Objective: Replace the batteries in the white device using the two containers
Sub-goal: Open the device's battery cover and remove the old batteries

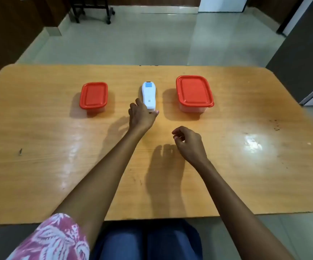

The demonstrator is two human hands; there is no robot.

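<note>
The white device (149, 96) lies lengthwise on the wooden table (39, 137), between two clear containers with red lids. The smaller container (94, 96) stands to its left, the larger container (194, 93) to its right; both lids are on. My left hand (141, 114) is at the near end of the device, fingers on its left side and thumb at its right corner, closing around it. My right hand (188, 142) hovers lower and to the right, fingers loosely curled, holding nothing.
A bright light reflection (253, 144) lies on the right part of the table. Beyond the far edge is tiled floor, with a dark chair base (92, 10) at the back left and a grey cabinet (305, 53) at the right.
</note>
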